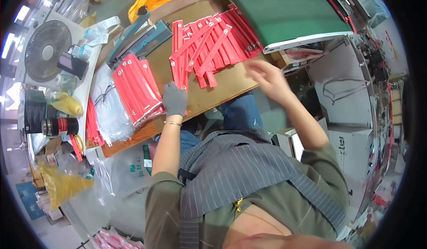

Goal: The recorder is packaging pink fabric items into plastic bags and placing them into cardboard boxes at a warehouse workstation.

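Note:
My left hand [175, 99], in a grey glove, is at the table's near side with its fingers closed at the lower end of a long flat red strip [179, 73]. Beside it lies a neat stack of red strips [138, 89] in clear wrapping. My bare right hand [268, 80] hovers over the table's right front edge, fingers loosely bent and apart, holding nothing visible. Farther away, a fanned pile of red strips [215, 48] with small round marks near their ends spreads over the brown tabletop [227, 84]. A few strips lie crosswise on top.
A blue-grey sealer-like device [149, 40] stands behind the wrapped stack. Clear plastic bags [113, 115] lie at the left. Beyond them are a fan [48, 49], a phone [72, 64] and a black flask [60, 126]. A green-topped surface [284, 13] borders the right.

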Demonstrator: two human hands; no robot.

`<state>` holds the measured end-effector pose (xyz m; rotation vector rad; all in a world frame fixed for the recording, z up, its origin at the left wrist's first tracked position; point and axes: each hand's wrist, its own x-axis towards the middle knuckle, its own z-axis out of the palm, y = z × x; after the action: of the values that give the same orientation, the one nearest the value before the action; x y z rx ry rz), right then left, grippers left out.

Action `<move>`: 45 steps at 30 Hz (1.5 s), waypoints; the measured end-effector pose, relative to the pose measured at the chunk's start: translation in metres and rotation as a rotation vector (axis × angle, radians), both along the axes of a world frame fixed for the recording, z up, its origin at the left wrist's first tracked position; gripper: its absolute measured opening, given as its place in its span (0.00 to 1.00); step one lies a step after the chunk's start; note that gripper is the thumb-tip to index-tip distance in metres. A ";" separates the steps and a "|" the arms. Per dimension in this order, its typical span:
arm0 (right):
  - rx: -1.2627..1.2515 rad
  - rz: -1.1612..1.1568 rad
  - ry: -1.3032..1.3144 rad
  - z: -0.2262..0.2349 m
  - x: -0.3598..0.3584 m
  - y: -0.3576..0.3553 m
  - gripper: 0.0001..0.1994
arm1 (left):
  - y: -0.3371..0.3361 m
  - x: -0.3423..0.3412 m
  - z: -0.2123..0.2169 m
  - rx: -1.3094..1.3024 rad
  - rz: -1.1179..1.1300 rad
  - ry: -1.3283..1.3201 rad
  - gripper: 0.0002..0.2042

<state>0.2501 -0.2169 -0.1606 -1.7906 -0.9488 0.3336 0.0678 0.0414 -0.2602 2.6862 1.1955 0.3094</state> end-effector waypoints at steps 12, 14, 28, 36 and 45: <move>-0.683 0.239 -0.949 -0.057 0.048 0.223 0.17 | 0.000 -0.017 -0.010 -0.250 0.025 -0.414 0.15; -0.711 0.215 -0.917 -0.053 0.069 0.199 0.16 | -0.001 -0.009 -0.001 -0.259 0.044 -0.428 0.16; -0.370 0.680 -0.245 0.017 -0.098 -0.011 0.07 | -0.111 -0.067 0.064 -0.661 -0.743 -0.101 0.12; -0.485 0.478 -0.901 -0.033 -0.145 -0.019 0.18 | -0.107 -0.066 0.076 -0.537 -0.638 -0.263 0.06; -0.664 0.607 -0.712 -0.010 -0.152 -0.018 0.06 | -0.114 -0.081 0.083 -0.527 -0.600 -0.316 0.05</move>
<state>0.0984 -0.2354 -0.1706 -2.2316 -2.0900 0.4268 -0.0131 -0.0722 -0.1768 2.2699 0.2913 0.2612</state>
